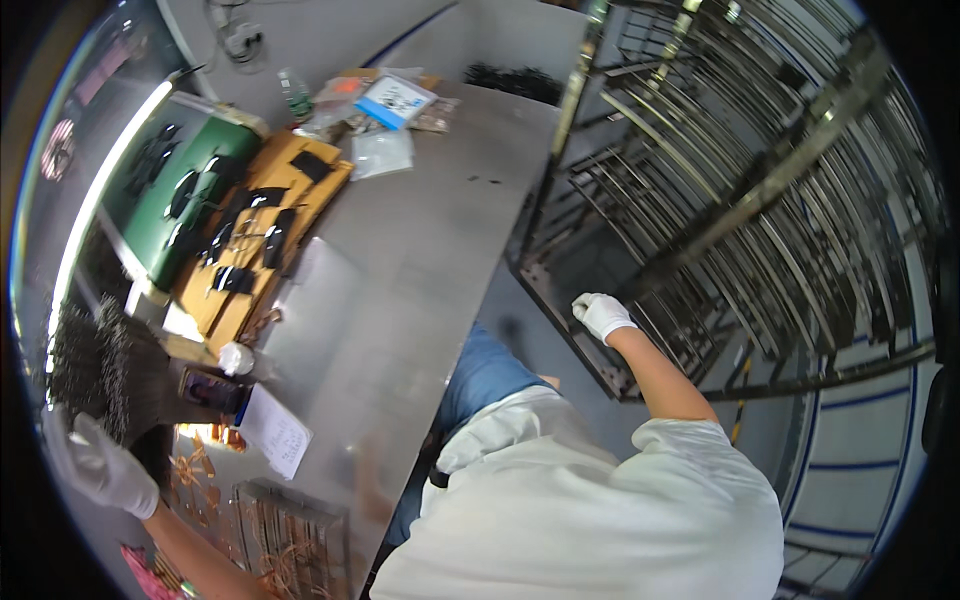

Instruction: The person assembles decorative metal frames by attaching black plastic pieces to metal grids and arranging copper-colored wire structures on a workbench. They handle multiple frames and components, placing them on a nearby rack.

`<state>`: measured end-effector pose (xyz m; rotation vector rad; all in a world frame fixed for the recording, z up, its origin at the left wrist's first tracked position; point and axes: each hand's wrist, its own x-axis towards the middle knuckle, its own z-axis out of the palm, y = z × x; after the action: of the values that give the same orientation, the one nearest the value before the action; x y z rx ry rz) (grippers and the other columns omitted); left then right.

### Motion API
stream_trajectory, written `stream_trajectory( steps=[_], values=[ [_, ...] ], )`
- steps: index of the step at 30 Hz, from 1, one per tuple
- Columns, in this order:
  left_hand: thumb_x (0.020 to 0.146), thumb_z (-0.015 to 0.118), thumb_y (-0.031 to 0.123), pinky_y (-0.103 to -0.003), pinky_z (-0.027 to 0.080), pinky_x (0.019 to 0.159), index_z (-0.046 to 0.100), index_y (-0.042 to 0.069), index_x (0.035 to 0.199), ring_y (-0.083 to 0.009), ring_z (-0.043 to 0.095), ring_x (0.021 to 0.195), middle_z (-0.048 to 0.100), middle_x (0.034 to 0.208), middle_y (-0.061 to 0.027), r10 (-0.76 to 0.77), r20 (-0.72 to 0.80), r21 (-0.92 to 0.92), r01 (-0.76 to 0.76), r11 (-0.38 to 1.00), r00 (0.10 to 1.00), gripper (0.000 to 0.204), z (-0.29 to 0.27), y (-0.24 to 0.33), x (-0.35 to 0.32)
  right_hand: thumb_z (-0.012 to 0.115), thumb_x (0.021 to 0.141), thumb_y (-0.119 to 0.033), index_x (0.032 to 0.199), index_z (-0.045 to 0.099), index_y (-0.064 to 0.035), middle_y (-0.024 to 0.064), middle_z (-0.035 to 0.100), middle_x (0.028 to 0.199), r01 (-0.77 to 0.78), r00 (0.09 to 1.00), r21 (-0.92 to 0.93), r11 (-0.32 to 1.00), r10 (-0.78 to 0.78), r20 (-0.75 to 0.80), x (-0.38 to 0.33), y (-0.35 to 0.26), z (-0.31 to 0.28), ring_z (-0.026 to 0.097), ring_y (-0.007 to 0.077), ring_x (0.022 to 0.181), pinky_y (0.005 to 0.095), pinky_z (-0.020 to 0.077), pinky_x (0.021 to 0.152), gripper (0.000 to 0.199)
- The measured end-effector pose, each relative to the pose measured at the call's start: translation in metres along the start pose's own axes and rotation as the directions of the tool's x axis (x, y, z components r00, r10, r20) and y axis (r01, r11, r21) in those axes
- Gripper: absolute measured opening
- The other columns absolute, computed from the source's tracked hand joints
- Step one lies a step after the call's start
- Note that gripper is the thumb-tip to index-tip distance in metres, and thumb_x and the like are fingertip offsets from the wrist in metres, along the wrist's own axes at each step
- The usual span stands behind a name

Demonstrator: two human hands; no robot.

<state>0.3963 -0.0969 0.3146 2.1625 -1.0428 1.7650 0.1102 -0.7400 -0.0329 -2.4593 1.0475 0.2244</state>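
Note:
Both my hands wear white gloves. My left hand (108, 470) reaches out at the far left, its fingers apart and somewhat blurred, right beside a thick bundle of thin dark rods or wires (112, 375). I cannot tell whether the fingertips touch the bundle. My right hand (603, 316) is on the other side of my body, with its fingers curled in and nothing visible in them. Behind and around it stands a tall metal rack (700, 250); whether the hand touches its frame is unclear.
The grey metal table (400, 260) carries a yellow-brown board (262, 225) with black pieces, a green panel (190, 195), a handwritten paper (275, 430), a slatted metal tray (290, 535) with copper-coloured strips, plastic bags (382, 153) and a bottle (294, 95). A bright lamp tube (100, 190) runs along the left.

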Motion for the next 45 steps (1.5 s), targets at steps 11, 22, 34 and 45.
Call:
stream_trajectory(
  steps=[11, 22, 34, 45],
  values=[
    [0.072, 0.065, -0.011, -0.048, 0.046, 0.107, 0.067, 0.011, 0.114, -0.0367, 0.06, 0.118, 0.066, 0.119, -0.0095, 0.311, 0.582, -0.587, 0.122, 0.801, 0.752, 0.048, 0.129, 0.208, -0.056, 0.063, 0.091, -0.036, 0.135, 0.068, -0.0102, 0.0191, 0.061, 0.144, -0.569, 0.766, -0.199, 0.798, 0.603, 0.224, -0.07, 0.246, 0.078, 0.059, 0.0362, 0.132, 0.0465, 0.0499, 0.108, 0.051],
    [0.075, 0.068, -0.005, -0.047, 0.051, 0.098, 0.069, 0.011, 0.104, -0.0363, 0.064, 0.108, 0.07, 0.11, -0.0096, 0.275, 0.777, -0.543, 0.381, 0.748, 0.566, 0.033, 0.142, 0.284, -0.132, 0.063, 0.097, -0.039, 0.168, 0.015, -0.0311, 0.0193, 0.042, 0.162, -0.817, 0.504, -0.202, 0.54, 0.84, 0.202, 0.023, 0.324, 0.052, 0.054, 0.0354, 0.139, 0.0496, 0.0499, 0.11, 0.086],
    [0.081, 0.063, 0.003, -0.049, 0.053, 0.092, 0.073, 0.011, 0.104, -0.0357, 0.067, 0.103, 0.073, 0.107, -0.0102, 0.158, 0.85, -0.446, 0.525, 0.725, 0.503, 0.027, 0.12, 0.31, -0.117, 0.082, 0.078, -0.033, 0.114, 0.066, 0.0056, 0.032, 0.07, 0.111, -0.306, 0.938, 0.059, 0.95, 0.29, 0.192, 0.009, 0.381, 0.116, 0.067, 0.0486, 0.105, 0.0507, 0.0541, 0.089, 0.055],
    [0.079, 0.07, 0.015, -0.043, 0.057, 0.087, 0.075, 0.005, 0.106, -0.0336, 0.071, 0.097, 0.075, 0.103, -0.014, 0.275, 0.822, -0.564, 0.65, 0.51, 0.498, 0.029, 0.11, 0.368, -0.163, 0.063, 0.081, 0.008, 0.069, 0.051, -0.0067, -0.0068, 0.042, 0.067, 0.186, 0.977, 0.595, 0.782, -0.21, -0.029, -0.07, 0.054, 0.035, 0.036, 0.0066, 0.066, 0.0287, 0.0331, 0.057, 0.023]
  ],
)
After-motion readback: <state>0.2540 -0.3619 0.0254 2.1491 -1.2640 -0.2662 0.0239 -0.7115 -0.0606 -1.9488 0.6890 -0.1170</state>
